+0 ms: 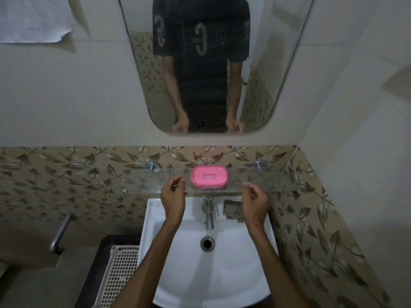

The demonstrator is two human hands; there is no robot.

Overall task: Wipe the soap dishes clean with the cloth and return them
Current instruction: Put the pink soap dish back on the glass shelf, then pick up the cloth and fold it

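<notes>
Just above the middle of the frame, your pink soap dish sits flat on the glass shelf, with rows of small drain holes in its floor and no writing you can read on it; your left hand hangs just left of it and your right hand further off to its right, neither touching it; both hands have the fingers loosely curled and hold nothing. Below the shelf, right of the tap, the cloth lies bunched on the back ledge of the white basin, partly hidden by your right hand; it is dull brown with darker stripes.

Writing is scarce: the mirror at the top centre shows a dark shirt with pale printed characters, reversed by the reflection, one looking like a large C and another like a 3; the small line of text beside the C is too blurred to read; a pale sheet of paper hangs in the upper left corner, and no words on it can be made out.

Two metal brackets pin the shelf to the leaf-patterned tiles; a metal pipe juts from the wall at the lower left; beside the basin's left edge stands a white plastic basket with a lattice wall; the drain sits mid-basin between your forearms.
</notes>
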